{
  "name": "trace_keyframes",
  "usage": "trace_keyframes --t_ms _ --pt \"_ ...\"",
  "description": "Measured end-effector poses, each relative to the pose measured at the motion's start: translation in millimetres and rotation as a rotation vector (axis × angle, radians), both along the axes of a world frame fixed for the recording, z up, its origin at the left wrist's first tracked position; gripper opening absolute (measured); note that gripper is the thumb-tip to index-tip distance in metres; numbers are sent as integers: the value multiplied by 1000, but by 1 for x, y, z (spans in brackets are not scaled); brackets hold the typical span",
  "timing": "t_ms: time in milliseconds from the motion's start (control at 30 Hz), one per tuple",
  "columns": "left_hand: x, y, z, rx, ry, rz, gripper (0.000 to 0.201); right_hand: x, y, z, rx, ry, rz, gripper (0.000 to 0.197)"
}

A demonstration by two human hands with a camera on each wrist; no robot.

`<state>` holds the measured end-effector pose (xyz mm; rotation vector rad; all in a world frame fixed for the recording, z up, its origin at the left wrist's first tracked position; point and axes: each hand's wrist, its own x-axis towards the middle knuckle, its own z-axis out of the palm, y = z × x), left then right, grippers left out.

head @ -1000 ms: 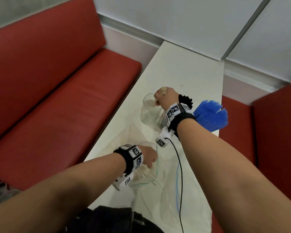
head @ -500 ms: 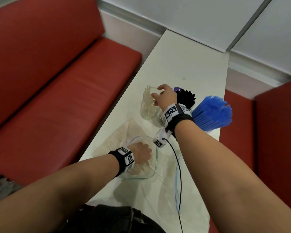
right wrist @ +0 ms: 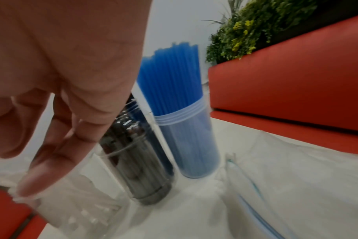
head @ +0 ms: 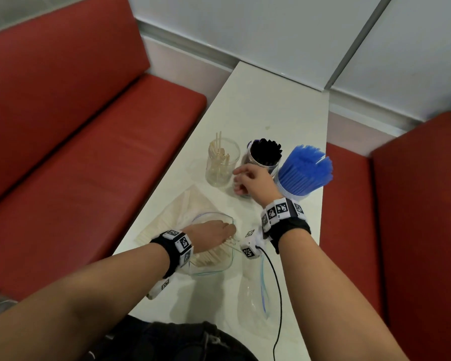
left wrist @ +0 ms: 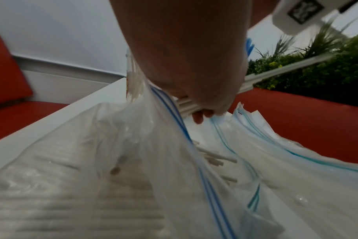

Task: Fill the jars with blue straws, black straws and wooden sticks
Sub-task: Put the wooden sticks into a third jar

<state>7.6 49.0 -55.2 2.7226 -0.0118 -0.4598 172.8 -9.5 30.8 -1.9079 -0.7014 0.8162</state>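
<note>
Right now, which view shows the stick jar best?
Head view: the stick jar shows whole, upright, partly filled, left of the black straws. Right wrist catches only its blurred lower part under the right hand. In the left wrist view it is mostly hidden.

The far end of the white table (head: 266, 100) is left open; the way is blocked nearer by three crowded jars: wooden sticks (head: 220, 162), black straws (head: 264, 155), blue straws (head: 302, 173).

Three clear jars stand on the table: one jar of wooden sticks (head: 221, 162), one jar of black straws (head: 264, 156), one jar of blue straws (head: 301, 174). Two zip bags: one bag of sticks (head: 190, 225), one flat bag (head: 255, 295). Two red benches, two hands; sticks and straws are too many to count
</note>
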Motion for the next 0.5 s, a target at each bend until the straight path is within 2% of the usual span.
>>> trace_keyframes --t_ms 133,200,300,433,500 --pt "0 -6 7 -122 -179 83 17 -5 -38 -11 -19 124 -50 19" --pt "-1 -10 12 -198 -161 96 14 -4 -56 -13 6 195 -102 19" --pt "-2 -12 12 -151 -252 105 20 3 -80 -12 63 267 -186 18" --pt "-6 -12 17 -261 -343 317 17 12 -107 -9 147 317 -313 15" --pt "-2 -14 31 -421 -399 457 26 8 -112 -13 144 336 -381 17"
